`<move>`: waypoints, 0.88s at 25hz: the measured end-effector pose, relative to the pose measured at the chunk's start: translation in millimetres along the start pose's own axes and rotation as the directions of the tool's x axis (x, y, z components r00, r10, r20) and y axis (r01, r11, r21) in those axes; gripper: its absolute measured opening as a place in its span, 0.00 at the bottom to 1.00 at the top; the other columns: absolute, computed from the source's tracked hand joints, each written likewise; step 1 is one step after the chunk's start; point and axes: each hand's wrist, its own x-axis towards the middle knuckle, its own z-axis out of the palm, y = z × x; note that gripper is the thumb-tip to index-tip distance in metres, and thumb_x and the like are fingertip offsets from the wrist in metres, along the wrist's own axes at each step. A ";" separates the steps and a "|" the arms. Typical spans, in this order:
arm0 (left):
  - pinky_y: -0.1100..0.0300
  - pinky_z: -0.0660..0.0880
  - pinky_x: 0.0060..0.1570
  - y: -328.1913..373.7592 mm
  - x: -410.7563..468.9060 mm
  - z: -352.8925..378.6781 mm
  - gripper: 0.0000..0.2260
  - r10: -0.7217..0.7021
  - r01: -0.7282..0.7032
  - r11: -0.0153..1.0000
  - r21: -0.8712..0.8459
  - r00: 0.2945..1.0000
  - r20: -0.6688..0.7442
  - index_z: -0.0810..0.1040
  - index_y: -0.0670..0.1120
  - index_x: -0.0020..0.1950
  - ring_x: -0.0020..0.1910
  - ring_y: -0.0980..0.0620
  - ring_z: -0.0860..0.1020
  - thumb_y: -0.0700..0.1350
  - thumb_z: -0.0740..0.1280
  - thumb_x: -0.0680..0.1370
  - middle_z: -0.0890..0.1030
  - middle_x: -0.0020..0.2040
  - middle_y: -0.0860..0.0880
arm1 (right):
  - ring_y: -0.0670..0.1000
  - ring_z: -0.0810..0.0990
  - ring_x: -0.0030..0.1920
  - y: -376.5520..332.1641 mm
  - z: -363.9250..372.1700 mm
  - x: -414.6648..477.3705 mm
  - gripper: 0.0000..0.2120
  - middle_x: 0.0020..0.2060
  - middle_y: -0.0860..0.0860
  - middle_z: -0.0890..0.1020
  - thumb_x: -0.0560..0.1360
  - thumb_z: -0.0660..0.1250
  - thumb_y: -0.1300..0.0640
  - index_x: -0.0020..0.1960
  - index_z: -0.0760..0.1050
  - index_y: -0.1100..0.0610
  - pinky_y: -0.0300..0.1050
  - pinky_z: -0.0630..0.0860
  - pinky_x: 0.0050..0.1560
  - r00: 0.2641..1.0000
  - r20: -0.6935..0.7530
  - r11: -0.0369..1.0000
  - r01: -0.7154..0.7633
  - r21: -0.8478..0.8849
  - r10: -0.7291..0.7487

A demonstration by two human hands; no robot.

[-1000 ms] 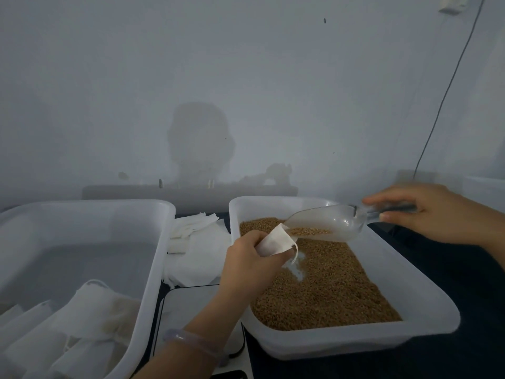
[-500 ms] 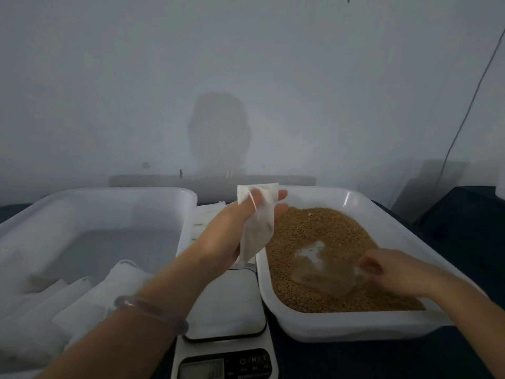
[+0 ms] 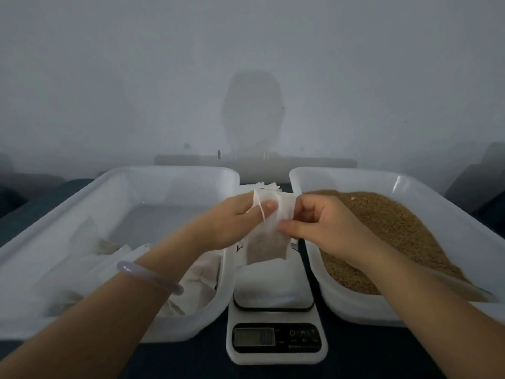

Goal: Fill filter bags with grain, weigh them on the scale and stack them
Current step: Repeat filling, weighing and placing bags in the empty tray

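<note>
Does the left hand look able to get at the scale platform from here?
Probably yes. The left hand and right hand both pinch the filter bag over the scale platform, which lies uncovered; only the bag hangs in between.

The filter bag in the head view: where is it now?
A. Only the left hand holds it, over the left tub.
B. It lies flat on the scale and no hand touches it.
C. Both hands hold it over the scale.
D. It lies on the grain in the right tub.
C: the left hand and the right hand both pinch the upper part of the filter bag, which hangs over the scale between the two tubs.
</note>
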 end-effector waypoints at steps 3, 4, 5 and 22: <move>0.71 0.58 0.57 -14.3 3.7 1.8 0.20 -0.071 0.081 0.884 0.461 0.997 -0.040 0.68 0.47 0.30 0.55 0.45 0.76 0.54 0.59 0.79 0.73 0.32 0.50 | 0.43 0.82 0.37 12.4 3.9 -0.3 0.09 0.36 0.47 0.84 0.68 0.75 0.52 0.42 0.79 0.56 0.41 0.79 0.41 0.997 0.077 0.942 0.026 -0.335 0.000; 0.74 0.55 0.56 -17.4 4.4 5.0 0.21 -0.089 0.079 0.868 0.490 0.996 -0.001 0.64 0.47 0.29 0.54 0.43 0.76 0.54 0.60 0.79 0.71 0.30 0.50 | 0.42 0.80 0.35 15.7 5.0 -0.4 0.10 0.35 0.47 0.82 0.68 0.75 0.50 0.40 0.78 0.55 0.37 0.76 0.37 0.994 0.109 0.900 0.036 -0.435 0.013; 0.75 0.54 0.58 -19.0 5.3 7.8 0.21 -0.102 0.066 0.850 0.522 0.994 0.041 0.63 0.47 0.29 0.49 0.43 0.77 0.55 0.61 0.78 0.69 0.29 0.50 | 0.42 0.77 0.31 17.9 5.7 0.2 0.12 0.32 0.48 0.80 0.68 0.74 0.49 0.38 0.76 0.56 0.34 0.71 0.32 0.991 0.131 0.851 0.047 -0.523 0.025; 0.50 0.56 0.68 -12.4 21.7 21.5 0.15 -0.225 0.066 0.685 0.725 0.967 0.124 0.69 0.57 0.29 0.32 0.58 0.68 0.52 0.73 0.70 0.71 0.29 0.58 | 0.43 0.72 0.38 23.4 28.1 24.0 0.08 0.28 0.44 0.74 0.69 0.69 0.46 0.34 0.76 0.47 0.51 0.58 0.54 0.962 0.229 0.524 0.120 -0.843 0.148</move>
